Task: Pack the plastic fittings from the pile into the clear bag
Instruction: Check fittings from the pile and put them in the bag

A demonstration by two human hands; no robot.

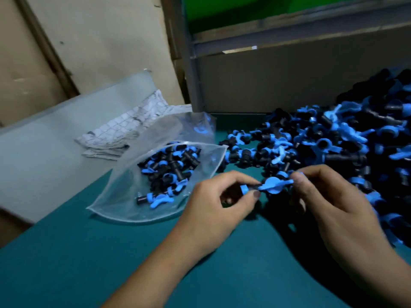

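A big pile of blue-and-black plastic fittings (338,141) covers the right side of the green table (89,263). A clear bag (124,196) lies open to the left of centre with several fittings (169,165) inside. Between the bag and the pile, my left hand (220,203) and my right hand (329,196) together pinch one fitting (270,185) with a blue winged handle, just above the table. The left fingers hold its blue-ringed end, the right fingers its other end.
A folded checked cloth (124,132) lies behind the bag on a pale grey sheet (44,147). Cardboard panels (100,41) stand at the back left. A grey metal frame post (191,70) and a wall panel rise behind the pile.
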